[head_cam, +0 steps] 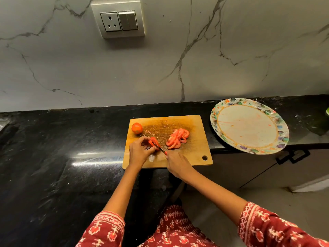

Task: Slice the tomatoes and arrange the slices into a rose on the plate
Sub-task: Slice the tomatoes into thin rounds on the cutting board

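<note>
On the wooden cutting board [194, 154] my left hand [139, 152] grips a partly cut tomato [154, 142] with curled fingers. My right hand [175, 164] holds a small red-handled knife [159, 147], its blade lying across that tomato. A heap of tomato slices [177, 138] lies in the board's middle. One whole tomato [136, 128] sits at the board's far left corner. The round plate [249, 104] with a coloured patterned rim stands to the right of the board, bearing only a few red smears.
The board lies on a black stone counter [62, 148] against a marble wall with a socket [118, 21]. The plate overhangs the counter's front edge above a cabinet handle [292, 155]. Something green [327, 111] shows at the far right edge.
</note>
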Demonstrator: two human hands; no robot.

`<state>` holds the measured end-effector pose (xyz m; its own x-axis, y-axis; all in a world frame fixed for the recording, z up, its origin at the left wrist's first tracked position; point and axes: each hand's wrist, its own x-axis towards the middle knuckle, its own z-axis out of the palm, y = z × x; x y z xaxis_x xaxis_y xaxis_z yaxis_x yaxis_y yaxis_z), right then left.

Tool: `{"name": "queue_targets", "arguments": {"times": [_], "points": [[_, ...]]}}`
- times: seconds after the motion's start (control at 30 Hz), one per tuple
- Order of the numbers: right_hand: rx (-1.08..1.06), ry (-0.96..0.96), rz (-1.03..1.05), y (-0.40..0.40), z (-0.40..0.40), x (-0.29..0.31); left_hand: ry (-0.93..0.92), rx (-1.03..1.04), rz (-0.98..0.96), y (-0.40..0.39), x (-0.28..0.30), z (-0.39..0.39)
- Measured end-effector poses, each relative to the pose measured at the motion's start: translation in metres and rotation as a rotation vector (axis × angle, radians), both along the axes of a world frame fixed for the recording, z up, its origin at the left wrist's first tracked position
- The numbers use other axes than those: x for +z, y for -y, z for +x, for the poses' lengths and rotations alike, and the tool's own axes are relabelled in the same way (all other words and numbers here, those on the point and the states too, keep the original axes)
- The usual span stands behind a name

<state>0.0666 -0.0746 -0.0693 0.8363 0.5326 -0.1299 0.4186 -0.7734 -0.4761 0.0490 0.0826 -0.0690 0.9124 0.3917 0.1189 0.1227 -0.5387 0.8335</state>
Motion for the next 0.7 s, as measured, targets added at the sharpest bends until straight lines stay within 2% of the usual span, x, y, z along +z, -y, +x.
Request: {"name": "queue_targets", "arguments": {"times": [0.6,0.7], "points": [[0.042,0.003,-0.028,0.004,0.002,0.000,0.012,0.011,-0.061,-0.009,0.000,-0.008],[0.026,-0.036,-0.018,0.005,0.002,0.002,-0.045,-0.033,-0.064,-0.007,0.001,-0.006]]}}
